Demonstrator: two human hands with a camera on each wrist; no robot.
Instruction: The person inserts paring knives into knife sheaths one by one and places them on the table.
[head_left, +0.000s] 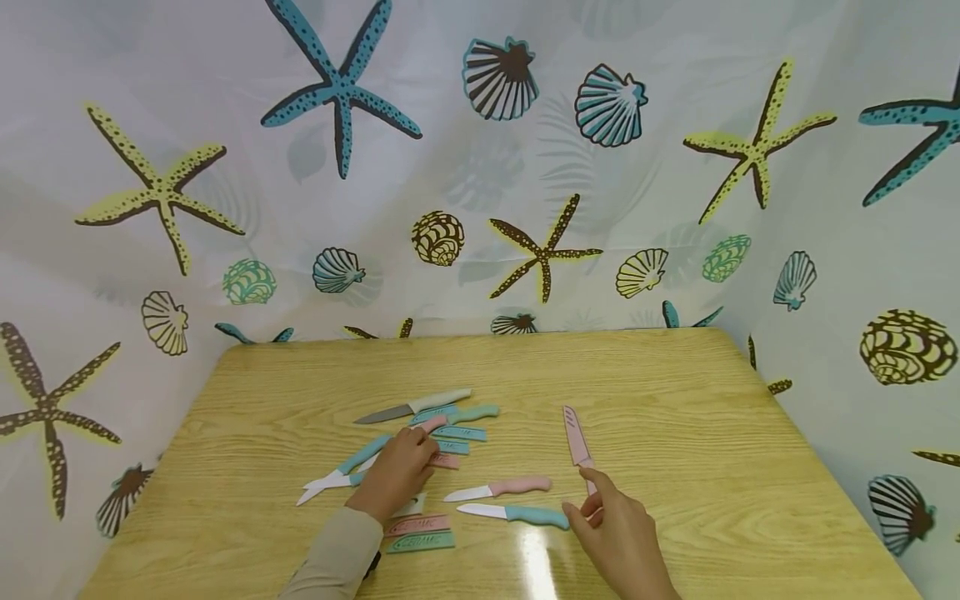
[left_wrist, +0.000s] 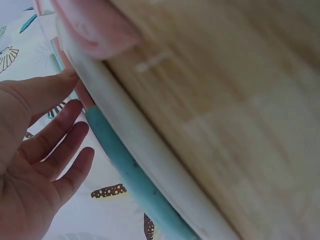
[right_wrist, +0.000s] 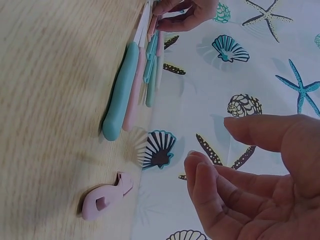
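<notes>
Right hand, nearby knife (pink, sheathed)

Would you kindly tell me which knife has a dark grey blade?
The white-handled knife, lying farthest back on the left; the other visible blades are white.

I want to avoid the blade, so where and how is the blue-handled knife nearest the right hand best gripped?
Probably by its blue handle, coming from the right with the right hand: the blade points left, and the handle's end lies beside that hand.
</notes>
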